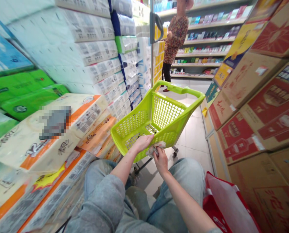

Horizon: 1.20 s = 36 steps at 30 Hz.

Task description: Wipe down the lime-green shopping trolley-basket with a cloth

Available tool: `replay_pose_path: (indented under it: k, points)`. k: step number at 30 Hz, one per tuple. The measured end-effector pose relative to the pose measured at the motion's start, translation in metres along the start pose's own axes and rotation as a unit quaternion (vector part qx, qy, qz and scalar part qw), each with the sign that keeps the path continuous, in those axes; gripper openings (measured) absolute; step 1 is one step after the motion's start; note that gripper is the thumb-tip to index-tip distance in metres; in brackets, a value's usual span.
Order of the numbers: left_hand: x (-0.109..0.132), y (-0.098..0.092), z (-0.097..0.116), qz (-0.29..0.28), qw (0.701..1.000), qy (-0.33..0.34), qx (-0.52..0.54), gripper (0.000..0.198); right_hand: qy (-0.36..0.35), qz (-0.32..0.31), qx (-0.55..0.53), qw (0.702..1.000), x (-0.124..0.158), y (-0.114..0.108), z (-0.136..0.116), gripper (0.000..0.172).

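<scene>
A lime-green plastic shopping cart (168, 108) with perforated walls stands tilted in view before my knees. My left hand (144, 144) lies over the near rim of its basket, with the fingers curled at the edge and partly hidden. Just to the right, my right hand (161, 158) pinches a crumpled, pale, patterned cloth (156, 148) against the outside of the basket wall. Inside, the basket shows only its slatted bottom and walls.
Packs of tissue paper (91, 30) are stacked high on the left, with a blurred dark object (57, 123) on a nearer pack. Cardboard cartons (241, 136) line the right. A red bag (227, 204) is beside my knee. A person (174, 42) stands near back shelves (207, 38).
</scene>
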<state>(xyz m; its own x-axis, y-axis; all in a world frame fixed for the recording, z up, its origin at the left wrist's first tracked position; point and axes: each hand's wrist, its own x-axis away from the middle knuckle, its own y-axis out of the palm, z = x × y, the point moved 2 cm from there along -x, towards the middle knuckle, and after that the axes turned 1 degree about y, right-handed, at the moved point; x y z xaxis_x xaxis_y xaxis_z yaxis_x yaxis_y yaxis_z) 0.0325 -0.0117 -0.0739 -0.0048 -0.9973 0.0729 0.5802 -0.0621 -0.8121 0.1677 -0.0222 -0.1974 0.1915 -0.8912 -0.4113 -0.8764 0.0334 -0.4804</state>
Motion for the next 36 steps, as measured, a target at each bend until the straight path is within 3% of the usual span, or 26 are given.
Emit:
replay_pose_path:
  k: [8,15,19,27,29,32,36]
  points:
    - [-0.002,-0.001,0.0,0.013,0.998,0.022,0.054,0.058,0.006,-0.018,-0.001,1.0,-0.004,0.007,-0.009,0.034]
    - [0.0,-0.004,0.006,0.022,0.996,0.011,0.083,0.057,0.038,0.01,-0.013,0.999,-0.002,0.011,-0.013,0.035]
    - [0.002,-0.004,0.008,0.058,0.991,0.014,0.122,0.055,0.065,-0.005,0.013,0.998,-0.001,0.013,-0.008,0.034]
    - [0.009,-0.007,0.004,0.105,0.976,0.026,0.191,0.051,0.001,-0.072,0.141,0.987,-0.007,0.005,-0.006,0.028]
    - [0.016,-0.009,-0.003,0.096,0.98,0.025,0.174,0.05,-0.011,-0.07,0.163,0.984,-0.011,0.002,-0.007,0.026]
    - [0.032,-0.01,-0.018,0.058,0.996,0.006,0.063,0.05,-0.01,-0.066,0.162,0.985,-0.014,0.001,-0.006,0.025]
    - [0.048,-0.008,-0.033,0.013,0.998,-0.041,-0.046,0.06,0.049,-0.038,0.091,0.994,-0.01,0.0,-0.006,0.026]
